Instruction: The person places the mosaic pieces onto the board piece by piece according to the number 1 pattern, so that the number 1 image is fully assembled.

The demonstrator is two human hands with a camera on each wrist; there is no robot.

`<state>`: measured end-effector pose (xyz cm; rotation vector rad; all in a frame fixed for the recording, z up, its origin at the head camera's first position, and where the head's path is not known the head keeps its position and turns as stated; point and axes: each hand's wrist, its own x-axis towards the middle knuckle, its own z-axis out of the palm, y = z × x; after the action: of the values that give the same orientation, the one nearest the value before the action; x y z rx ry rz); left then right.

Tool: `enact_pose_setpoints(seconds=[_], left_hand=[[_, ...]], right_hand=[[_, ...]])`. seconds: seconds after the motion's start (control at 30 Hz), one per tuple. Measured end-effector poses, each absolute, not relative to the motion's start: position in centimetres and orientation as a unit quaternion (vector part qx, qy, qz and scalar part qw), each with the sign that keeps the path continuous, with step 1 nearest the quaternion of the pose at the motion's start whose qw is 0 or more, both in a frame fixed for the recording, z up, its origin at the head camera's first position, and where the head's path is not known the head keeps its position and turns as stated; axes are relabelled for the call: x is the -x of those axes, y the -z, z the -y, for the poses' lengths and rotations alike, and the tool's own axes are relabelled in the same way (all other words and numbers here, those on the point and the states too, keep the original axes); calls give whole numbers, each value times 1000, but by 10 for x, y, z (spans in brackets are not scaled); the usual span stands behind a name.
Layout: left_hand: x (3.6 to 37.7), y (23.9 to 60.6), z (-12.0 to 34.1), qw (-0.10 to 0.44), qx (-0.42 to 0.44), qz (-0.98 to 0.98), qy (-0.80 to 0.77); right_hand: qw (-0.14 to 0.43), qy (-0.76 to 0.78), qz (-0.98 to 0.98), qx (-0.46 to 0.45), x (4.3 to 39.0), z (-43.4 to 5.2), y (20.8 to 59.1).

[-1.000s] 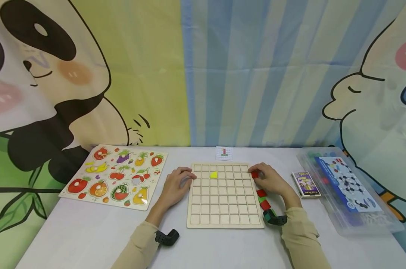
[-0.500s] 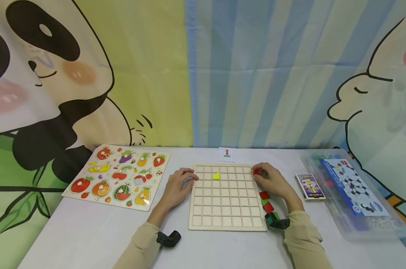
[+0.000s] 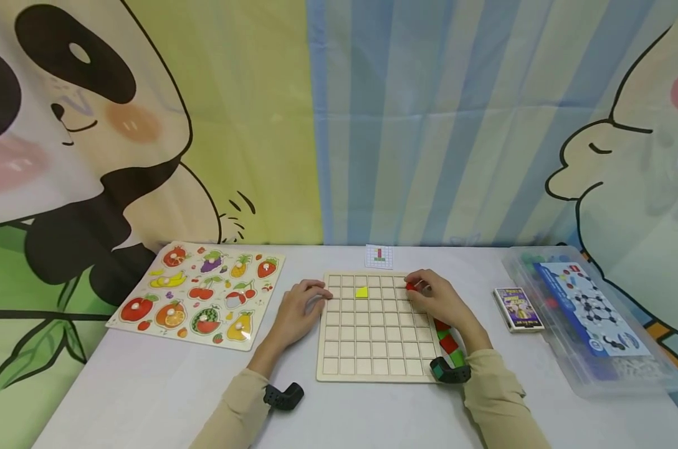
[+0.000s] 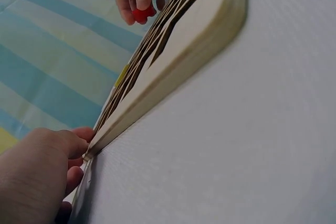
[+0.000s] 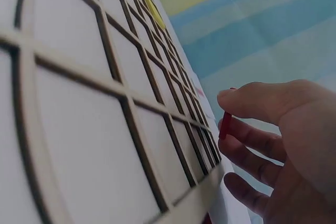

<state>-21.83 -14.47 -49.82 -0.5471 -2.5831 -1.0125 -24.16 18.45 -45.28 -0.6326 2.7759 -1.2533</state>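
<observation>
Now my right hand has come in from the board's right edge to hover over its top-right squares, thumb and fingers pinching a red tile; a second ago it sat beside the board, so the tile looks ready, I judge, to go into a square; my left hand has stayed on the left edge, fingers curled against it, steadying; the yellow tile lies in the second row; spare tiles wait beside the right edge.
</observation>
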Motion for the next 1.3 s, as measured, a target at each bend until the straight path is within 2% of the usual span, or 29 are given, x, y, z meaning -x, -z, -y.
enact_pose_setpoints(seconds=[0.3,0.53,0.83,1.07,1.3], left_hand=[[217,499,147,150,187,904,355],[218,499,148,173,197,899,351],[219,502,148,166,195,902,347],[220,503,147,160,190,902,352],[219,503,145,175,198,901,345]], right_hand=[[20,421,-878,227,238,-162,456],[31,400,-889,220,238,-147,455],[2,374,-896,241,237,-134,457],[2,369,-895,249,242,-123,458],[-16,345,-901,262,246,-116,459]])
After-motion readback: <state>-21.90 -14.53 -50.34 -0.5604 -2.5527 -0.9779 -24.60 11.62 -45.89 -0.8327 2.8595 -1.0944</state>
